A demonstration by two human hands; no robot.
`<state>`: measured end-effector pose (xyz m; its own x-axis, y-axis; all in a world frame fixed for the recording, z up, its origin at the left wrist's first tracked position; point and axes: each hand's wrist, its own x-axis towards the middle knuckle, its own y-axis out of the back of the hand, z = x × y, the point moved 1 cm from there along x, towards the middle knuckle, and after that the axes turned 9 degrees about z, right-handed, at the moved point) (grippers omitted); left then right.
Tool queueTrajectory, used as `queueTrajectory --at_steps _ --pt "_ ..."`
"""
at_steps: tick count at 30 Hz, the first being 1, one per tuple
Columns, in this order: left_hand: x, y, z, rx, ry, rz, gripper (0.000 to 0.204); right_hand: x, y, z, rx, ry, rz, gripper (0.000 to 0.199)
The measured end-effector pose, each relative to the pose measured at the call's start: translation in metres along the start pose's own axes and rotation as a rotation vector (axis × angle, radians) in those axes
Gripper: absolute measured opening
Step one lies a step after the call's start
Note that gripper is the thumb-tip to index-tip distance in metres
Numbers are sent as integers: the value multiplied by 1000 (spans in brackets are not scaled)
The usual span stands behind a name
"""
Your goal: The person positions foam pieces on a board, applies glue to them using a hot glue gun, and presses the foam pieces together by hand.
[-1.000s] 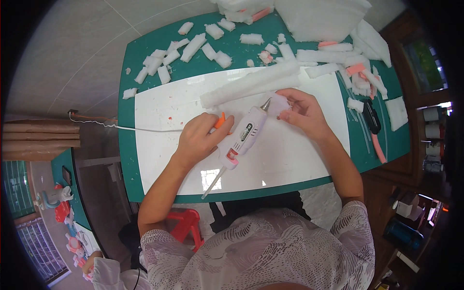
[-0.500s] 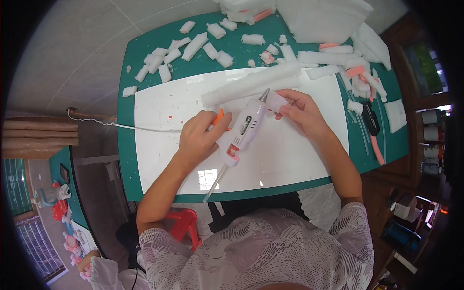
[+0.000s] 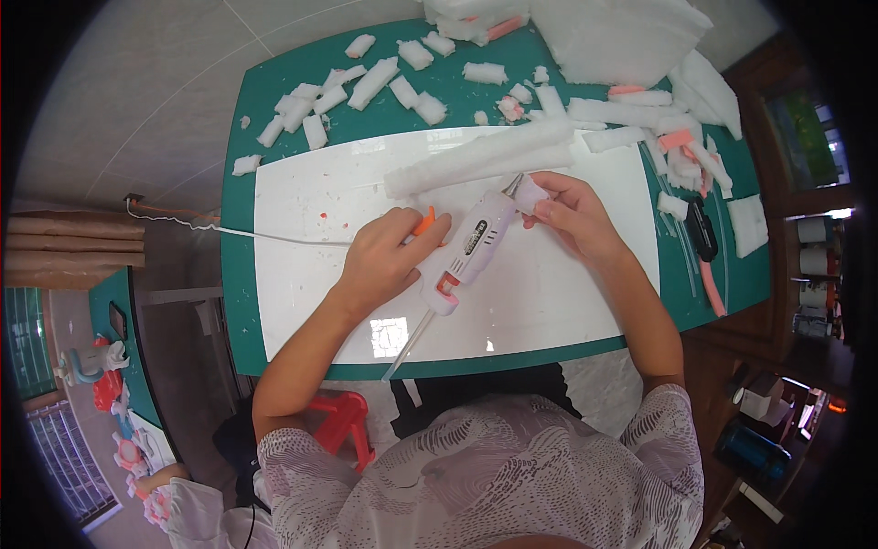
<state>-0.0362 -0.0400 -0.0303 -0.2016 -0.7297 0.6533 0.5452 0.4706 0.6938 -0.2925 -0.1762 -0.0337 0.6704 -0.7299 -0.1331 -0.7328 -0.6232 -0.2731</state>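
Observation:
My left hand [image 3: 386, 252] is wrapped round the handle of a pale lilac hot glue gun [image 3: 474, 245], with its orange trigger [image 3: 426, 222] by the fingers. A clear glue stick [image 3: 410, 343] sticks out of the gun's rear. The metal nozzle points away to the upper right and meets or overlaps a small white piece of padding [image 3: 530, 194]; contact is unclear. That piece is pinched between the thumb and fingers of my right hand [image 3: 578, 220]. Just beyond both hands lies a long white strip of padding [image 3: 476, 157] on the white board [image 3: 311, 293].
Several short padding pieces [image 3: 373, 84] lie on the green table [image 3: 240, 302] at the far left. Big white batting [image 3: 622, 41] is piled at the back. At right lies a black-and-pink tool [image 3: 702, 231] beside clear sticks. A white cord [image 3: 274, 238] runs left.
The glue gun's nozzle has shifted slightly right, up against the small white piece in my right hand. Both hands keep their grips, and the whole view has moved a little.

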Motion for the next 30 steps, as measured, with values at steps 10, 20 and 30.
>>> queueTrajectory --at_steps 10,20,30 --pt "0 -1 1 -26 32 -19 61 1 2 0 28 -24 4 48" --pt "2 1 4 28 5 -25 60 1 3 2 60 6 6 47" --pt "2 2 6 95 0 -17 59 4 4 5 182 -57 4 50"
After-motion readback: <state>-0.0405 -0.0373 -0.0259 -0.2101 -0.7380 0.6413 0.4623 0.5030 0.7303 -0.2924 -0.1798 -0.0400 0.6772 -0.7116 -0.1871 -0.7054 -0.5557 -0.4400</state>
